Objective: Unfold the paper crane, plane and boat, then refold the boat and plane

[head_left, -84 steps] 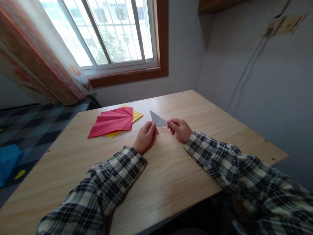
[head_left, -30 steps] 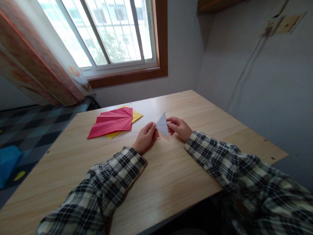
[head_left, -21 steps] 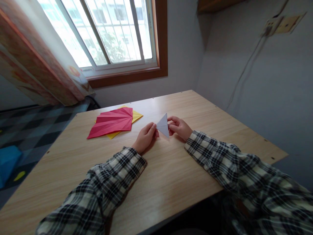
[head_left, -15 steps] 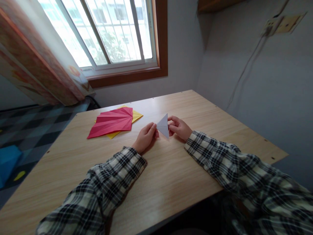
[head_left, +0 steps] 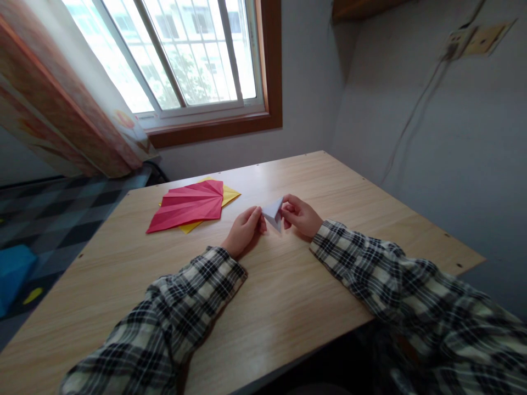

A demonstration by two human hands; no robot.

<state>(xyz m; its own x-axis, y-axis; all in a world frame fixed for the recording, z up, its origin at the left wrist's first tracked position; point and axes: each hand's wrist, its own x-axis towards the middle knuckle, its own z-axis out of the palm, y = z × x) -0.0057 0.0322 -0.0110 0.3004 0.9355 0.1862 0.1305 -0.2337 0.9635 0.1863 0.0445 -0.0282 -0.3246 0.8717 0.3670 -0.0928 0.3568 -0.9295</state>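
Observation:
A small white folded paper [head_left: 272, 211] is held between my two hands above the wooden table [head_left: 288, 285]. It is bent along a crease, with one point hanging down. My left hand [head_left: 244, 227] pinches its left corner between thumb and fingers. On the other side, my right hand [head_left: 301, 215] grips the upper right edge with its fingertips. Some fingers of both hands are hidden behind the paper or curled under.
Left of my hands, a creased red paper [head_left: 189, 206] lies over a yellow paper [head_left: 231, 195] on the table. Beyond the table's left edge, a blue object [head_left: 14, 274] shows. A window [head_left: 193, 55] and walls stand behind.
The white paper was a flat triangle facing me; now its upper part is folded inward along the crease. My right fingertips have shifted slightly left with it.

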